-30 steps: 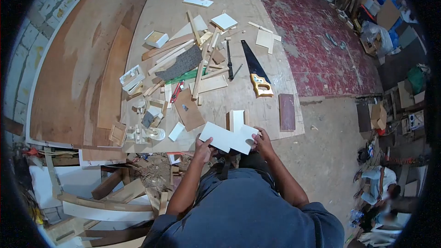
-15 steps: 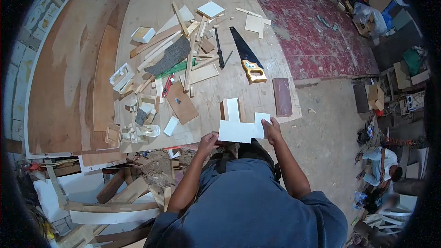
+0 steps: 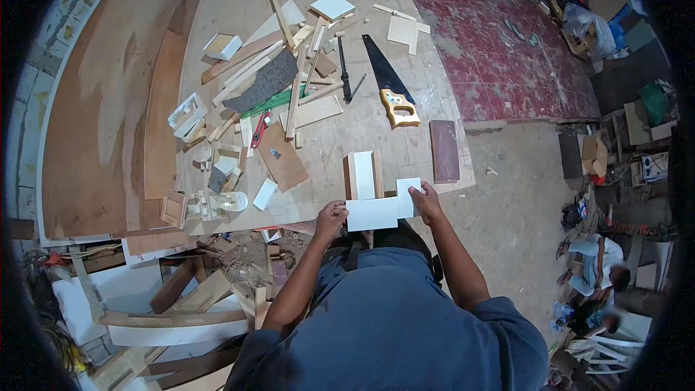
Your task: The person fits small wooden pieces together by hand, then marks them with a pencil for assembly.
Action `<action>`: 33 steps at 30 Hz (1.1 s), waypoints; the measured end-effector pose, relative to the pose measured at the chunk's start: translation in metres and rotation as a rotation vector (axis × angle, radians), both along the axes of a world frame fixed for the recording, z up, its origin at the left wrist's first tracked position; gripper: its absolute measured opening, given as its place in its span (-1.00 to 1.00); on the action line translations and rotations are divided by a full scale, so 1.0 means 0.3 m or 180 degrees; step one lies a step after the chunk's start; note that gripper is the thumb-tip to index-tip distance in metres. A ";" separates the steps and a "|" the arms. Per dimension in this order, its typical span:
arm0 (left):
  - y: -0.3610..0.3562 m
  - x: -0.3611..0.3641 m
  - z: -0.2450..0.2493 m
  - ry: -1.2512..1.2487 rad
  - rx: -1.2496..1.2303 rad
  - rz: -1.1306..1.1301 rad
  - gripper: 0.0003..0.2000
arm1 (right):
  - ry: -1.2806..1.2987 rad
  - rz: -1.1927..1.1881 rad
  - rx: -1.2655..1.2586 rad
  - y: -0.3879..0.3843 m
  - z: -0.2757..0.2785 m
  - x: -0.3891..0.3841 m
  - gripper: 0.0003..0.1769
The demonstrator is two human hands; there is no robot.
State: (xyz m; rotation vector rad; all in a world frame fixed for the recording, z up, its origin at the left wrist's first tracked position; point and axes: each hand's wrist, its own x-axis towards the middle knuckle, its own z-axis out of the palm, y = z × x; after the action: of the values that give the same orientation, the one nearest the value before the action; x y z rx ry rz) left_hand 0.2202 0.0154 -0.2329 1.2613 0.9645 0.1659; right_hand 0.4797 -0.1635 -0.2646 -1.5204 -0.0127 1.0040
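My left hand point(image 3: 331, 220) grips the left end of a white rectangular panel point(image 3: 372, 215) near the table's front edge. In my right hand point(image 3: 427, 201) is a smaller white panel point(image 3: 407, 194), held upright with the thumb on its face. The two panels meet edge to edge, the smaller one rising higher on the right. Just beyond them on the table lies a small wooden piece with a white face and wood sides point(image 3: 363, 175). A dark red block point(image 3: 444, 150) rests to the right of my right hand.
A handsaw point(image 3: 392, 87) with a yellow handle lies farther up the table point(image 3: 326, 166). Wood strips and offcuts point(image 3: 289, 80) are heaped left of it, with a red tool point(image 3: 260, 129) and a clear jar point(image 3: 234, 202). Two people point(image 3: 595, 264) are at the far right.
The larger panel has tilted and shifted slightly, showing more of the wooden piece behind it. Both hands have moved a little; they keep hold of the same panels.
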 end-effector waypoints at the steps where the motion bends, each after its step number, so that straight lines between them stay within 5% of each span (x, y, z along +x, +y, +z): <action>1: -0.005 0.006 0.002 0.0054 0.0172 -0.0002 -0.67 | 0.0043 -0.0004 0.0053 0.001 -0.002 0.005 -0.72; 14: -0.012 0.115 -0.136 0.0090 0.0513 0.0773 -0.72 | 0.0183 0.0628 -0.0139 0.055 0.101 0.158 -0.63; 23: -0.030 0.257 0.059 -0.0145 0.0501 0.1280 -0.76 | -0.0245 0.0937 -0.0403 0.147 0.091 0.297 -0.55; 33: -0.067 0.261 0.035 0.0008 0.0324 0.1437 -0.74 | 0.0095 0.1156 -0.0146 0.127 0.122 0.350 -0.46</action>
State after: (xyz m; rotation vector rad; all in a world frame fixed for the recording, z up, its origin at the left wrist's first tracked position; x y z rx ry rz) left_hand 0.2986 -0.0047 -0.2223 1.1186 1.2458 0.5709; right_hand 0.5847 -0.1255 -0.2282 -1.5773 -0.2541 1.3216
